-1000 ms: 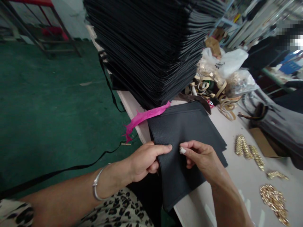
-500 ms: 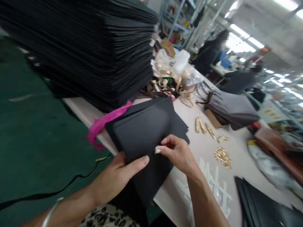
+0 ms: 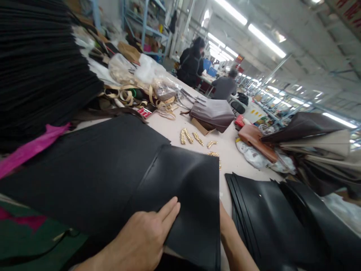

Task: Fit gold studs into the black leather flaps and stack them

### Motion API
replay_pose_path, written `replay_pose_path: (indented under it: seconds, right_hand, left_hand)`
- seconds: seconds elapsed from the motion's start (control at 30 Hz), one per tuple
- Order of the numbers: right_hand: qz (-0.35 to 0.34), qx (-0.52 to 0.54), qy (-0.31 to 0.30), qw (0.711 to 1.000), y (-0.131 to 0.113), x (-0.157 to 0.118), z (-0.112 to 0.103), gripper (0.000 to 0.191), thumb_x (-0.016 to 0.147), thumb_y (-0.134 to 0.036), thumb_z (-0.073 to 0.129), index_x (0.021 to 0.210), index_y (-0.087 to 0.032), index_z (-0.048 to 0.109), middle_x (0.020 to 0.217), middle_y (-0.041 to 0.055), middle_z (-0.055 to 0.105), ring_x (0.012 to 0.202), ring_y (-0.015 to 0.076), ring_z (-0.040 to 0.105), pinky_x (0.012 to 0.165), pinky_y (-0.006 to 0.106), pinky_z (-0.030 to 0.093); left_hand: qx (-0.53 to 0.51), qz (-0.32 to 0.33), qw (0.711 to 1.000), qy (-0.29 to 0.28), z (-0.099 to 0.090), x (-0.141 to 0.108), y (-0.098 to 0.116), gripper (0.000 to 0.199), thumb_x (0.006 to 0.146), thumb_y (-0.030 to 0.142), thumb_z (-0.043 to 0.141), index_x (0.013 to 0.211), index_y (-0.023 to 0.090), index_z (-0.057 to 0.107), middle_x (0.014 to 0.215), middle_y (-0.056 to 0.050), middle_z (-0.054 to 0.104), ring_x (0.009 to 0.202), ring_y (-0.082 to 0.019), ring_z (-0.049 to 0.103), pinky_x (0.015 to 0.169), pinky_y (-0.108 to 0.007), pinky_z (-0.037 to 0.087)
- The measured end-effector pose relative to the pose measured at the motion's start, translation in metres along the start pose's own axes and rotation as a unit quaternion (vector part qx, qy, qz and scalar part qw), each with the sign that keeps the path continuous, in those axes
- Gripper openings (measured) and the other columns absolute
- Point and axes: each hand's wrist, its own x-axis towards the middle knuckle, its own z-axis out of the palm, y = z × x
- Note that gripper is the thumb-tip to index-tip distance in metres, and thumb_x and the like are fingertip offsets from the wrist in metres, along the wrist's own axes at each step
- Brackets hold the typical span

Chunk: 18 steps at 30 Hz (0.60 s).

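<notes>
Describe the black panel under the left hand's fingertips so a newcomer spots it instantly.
At the pale tabletop, find the glossy black panel between the matte black sheets at left and the fanned black pile at right. Unlike those neighbours, it is where the left hand rests its fingers.

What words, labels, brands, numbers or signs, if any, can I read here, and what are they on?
None can be read with certainty.
Overhead banner, upper right: large characters, cut off and blurred.
Small red sign, far back: too small.
Red-and-white card on the table: too blurred.
Clear plastic bag: dark marks, too indistinct to say whether they are writing.
</notes>
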Motion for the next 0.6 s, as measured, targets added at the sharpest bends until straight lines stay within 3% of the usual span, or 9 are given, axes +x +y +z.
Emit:
replay_pose_path:
  seconds: [0.1, 0.17, 0.3, 0.47, 0.6]
  right_hand:
    - [-0.014, -0.144, -0.012, 0.989, 0.038, 0.001, -0.021, 0.023, 0.089, -0.019, 0.060, 0.109, -0.022, 0.072, 0.113, 0.0065, 0.071, 0.105, 0.0229, 0.065, 0.094, 0.036, 0.051]
    - [0.004, -0.223, 0.019, 0.975, 0.063, 0.010, -0.035, 0.031, 0.089, -0.012, 0.051, 0.110, -0.021, 0.071, 0.110, 0.0087, 0.072, 0.103, 0.0227, 0.066, 0.093, 0.034, 0.051]
    - [0.047, -0.267, 0.060, 0.961, 0.096, 0.041, -0.053, 0.034, 0.091, -0.013, 0.046, 0.117, -0.015, 0.068, 0.114, 0.0130, 0.072, 0.107, 0.0239, 0.067, 0.097, 0.036, 0.048]
    - [0.060, -0.326, -0.012, 0.943, 0.093, 0.076, -0.050, 0.029, 0.093, -0.019, 0.050, 0.111, -0.019, 0.073, 0.111, 0.0098, 0.075, 0.105, 0.0211, 0.068, 0.094, 0.029, 0.047]
    - [0.092, -0.390, -0.064, 0.914, 0.080, 0.094, -0.044, 0.025, 0.092, -0.021, 0.052, 0.094, -0.018, 0.077, 0.096, 0.0133, 0.077, 0.095, 0.0253, 0.071, 0.087, 0.032, 0.048]
  left_hand:
    - [0.025, -0.008, 0.997, -0.067, 0.015, 0.012, 0.012, 0.088, 0.063, 0.000, 0.043, 0.151, 0.006, 0.038, 0.157, -0.020, 0.032, 0.091, -0.025, 0.074, 0.080, -0.043, 0.063]
    - [0.030, -0.013, 0.997, -0.076, 0.021, 0.014, 0.014, 0.092, 0.060, 0.001, 0.045, 0.151, 0.006, 0.036, 0.158, -0.019, 0.028, 0.093, -0.026, 0.073, 0.081, -0.044, 0.062]
    - [0.023, -0.020, 0.997, -0.073, 0.024, 0.009, 0.012, 0.090, 0.059, 0.003, 0.051, 0.149, 0.009, 0.043, 0.158, -0.017, 0.033, 0.098, -0.027, 0.072, 0.085, -0.043, 0.061]
    - [0.020, -0.016, 0.997, -0.069, 0.031, 0.003, 0.005, 0.088, 0.059, 0.003, 0.055, 0.146, 0.011, 0.049, 0.155, -0.016, 0.040, 0.113, -0.031, 0.067, 0.093, -0.043, 0.058]
    - [0.003, -0.012, 0.997, -0.076, 0.040, 0.003, 0.000, 0.086, 0.060, 0.006, 0.061, 0.145, 0.013, 0.049, 0.154, -0.015, 0.042, 0.114, -0.031, 0.066, 0.092, -0.042, 0.058]
